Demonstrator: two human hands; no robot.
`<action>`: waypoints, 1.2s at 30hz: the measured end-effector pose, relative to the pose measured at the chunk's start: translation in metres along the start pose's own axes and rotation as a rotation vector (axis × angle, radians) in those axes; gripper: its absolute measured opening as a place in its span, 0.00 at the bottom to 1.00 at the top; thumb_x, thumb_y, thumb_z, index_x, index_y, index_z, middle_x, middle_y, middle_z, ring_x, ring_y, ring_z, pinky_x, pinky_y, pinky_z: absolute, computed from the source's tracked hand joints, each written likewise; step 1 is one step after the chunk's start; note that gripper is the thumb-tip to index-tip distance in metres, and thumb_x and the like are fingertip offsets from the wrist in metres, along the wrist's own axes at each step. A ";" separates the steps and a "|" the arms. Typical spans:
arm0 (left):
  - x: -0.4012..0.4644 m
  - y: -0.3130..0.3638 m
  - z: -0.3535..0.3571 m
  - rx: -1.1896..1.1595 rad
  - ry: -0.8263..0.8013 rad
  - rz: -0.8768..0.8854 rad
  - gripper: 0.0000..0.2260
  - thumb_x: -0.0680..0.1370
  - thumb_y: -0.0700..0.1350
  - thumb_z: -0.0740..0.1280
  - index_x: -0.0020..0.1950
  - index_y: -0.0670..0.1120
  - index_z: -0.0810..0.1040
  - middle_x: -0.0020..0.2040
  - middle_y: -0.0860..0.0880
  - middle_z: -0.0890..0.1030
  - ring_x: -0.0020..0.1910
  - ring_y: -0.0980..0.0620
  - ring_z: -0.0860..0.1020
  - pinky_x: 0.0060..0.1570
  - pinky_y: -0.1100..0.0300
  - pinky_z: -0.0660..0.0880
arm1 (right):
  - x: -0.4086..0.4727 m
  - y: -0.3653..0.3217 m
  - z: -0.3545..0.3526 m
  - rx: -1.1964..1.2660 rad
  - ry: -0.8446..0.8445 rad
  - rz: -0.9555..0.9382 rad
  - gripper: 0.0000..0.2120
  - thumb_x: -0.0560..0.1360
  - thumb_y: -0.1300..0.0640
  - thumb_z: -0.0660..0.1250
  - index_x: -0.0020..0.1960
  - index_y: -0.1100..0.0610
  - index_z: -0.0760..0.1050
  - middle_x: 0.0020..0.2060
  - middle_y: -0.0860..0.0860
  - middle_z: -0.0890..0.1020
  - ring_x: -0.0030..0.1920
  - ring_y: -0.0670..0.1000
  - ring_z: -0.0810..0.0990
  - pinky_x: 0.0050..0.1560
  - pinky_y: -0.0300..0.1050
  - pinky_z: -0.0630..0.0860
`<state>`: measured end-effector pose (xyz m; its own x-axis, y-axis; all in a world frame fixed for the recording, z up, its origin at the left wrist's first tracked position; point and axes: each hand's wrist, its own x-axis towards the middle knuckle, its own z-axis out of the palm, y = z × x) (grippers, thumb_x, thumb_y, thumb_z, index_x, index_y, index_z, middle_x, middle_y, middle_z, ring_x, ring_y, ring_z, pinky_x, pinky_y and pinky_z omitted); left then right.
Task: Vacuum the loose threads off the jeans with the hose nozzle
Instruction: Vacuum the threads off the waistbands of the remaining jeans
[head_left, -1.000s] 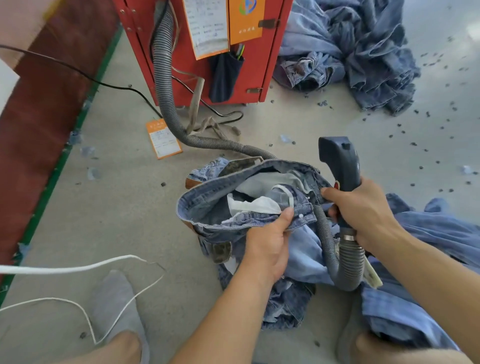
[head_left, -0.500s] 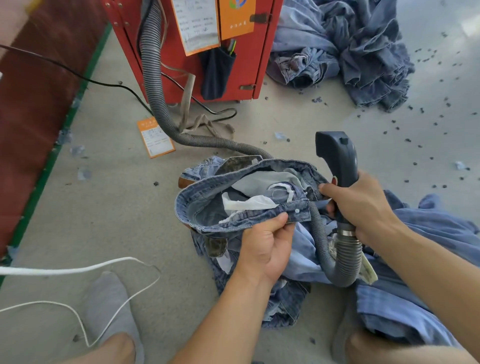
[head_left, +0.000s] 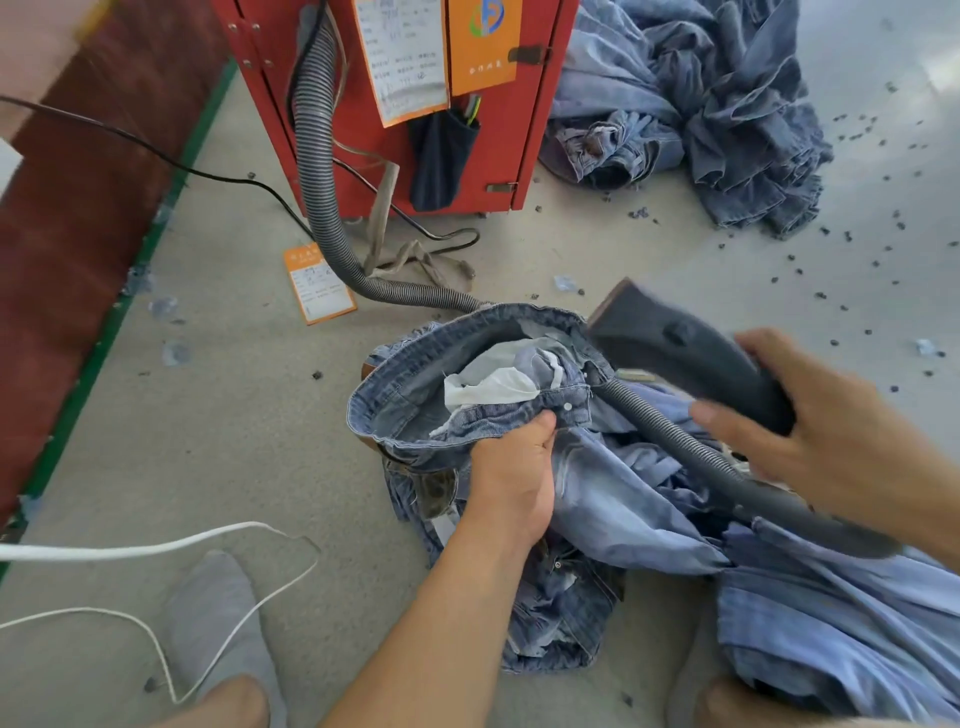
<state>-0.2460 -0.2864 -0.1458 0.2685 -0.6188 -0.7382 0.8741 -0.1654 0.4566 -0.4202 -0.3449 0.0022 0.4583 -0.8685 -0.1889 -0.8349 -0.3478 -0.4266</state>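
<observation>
The hose nozzle (head_left: 675, 343) has tipped over from upright to slanting left, its mouth at the waistband of the jeans (head_left: 467, 395); the right hand (head_left: 810, 415), blurred, seems curled around its handle. The left hand (head_left: 511, 478) pinches the near waistband. Orange cabinet labels (head_left: 483, 39): writing unreadable

bright daylight, motion-blurred right hand (head_left: 831, 436), wide-angle distortion.
</observation>
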 end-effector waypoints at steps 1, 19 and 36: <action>0.001 -0.001 0.000 0.024 0.008 0.000 0.09 0.80 0.29 0.67 0.47 0.39 0.84 0.51 0.43 0.85 0.50 0.45 0.83 0.55 0.53 0.78 | -0.005 0.000 -0.001 -0.047 -0.028 -0.030 0.14 0.71 0.27 0.61 0.54 0.24 0.64 0.41 0.28 0.80 0.34 0.34 0.80 0.27 0.35 0.68; -0.001 0.001 -0.008 0.029 -0.163 -0.021 0.14 0.81 0.26 0.59 0.57 0.35 0.83 0.57 0.41 0.83 0.58 0.44 0.81 0.63 0.52 0.78 | 0.013 -0.006 0.035 -0.140 -0.118 0.058 0.14 0.75 0.31 0.59 0.48 0.41 0.69 0.32 0.43 0.81 0.30 0.44 0.79 0.29 0.43 0.67; -0.013 -0.012 -0.016 -0.223 -0.081 -0.232 0.13 0.80 0.24 0.57 0.48 0.34 0.80 0.47 0.41 0.84 0.52 0.45 0.82 0.64 0.54 0.76 | 0.040 -0.014 0.046 0.162 0.219 0.232 0.17 0.77 0.38 0.69 0.44 0.51 0.74 0.25 0.52 0.80 0.22 0.48 0.78 0.24 0.43 0.71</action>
<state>-0.2530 -0.2643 -0.1499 0.0267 -0.6452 -0.7636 0.9776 -0.1426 0.1547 -0.3767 -0.3585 -0.0398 0.1713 -0.9790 -0.1108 -0.8420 -0.0871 -0.5324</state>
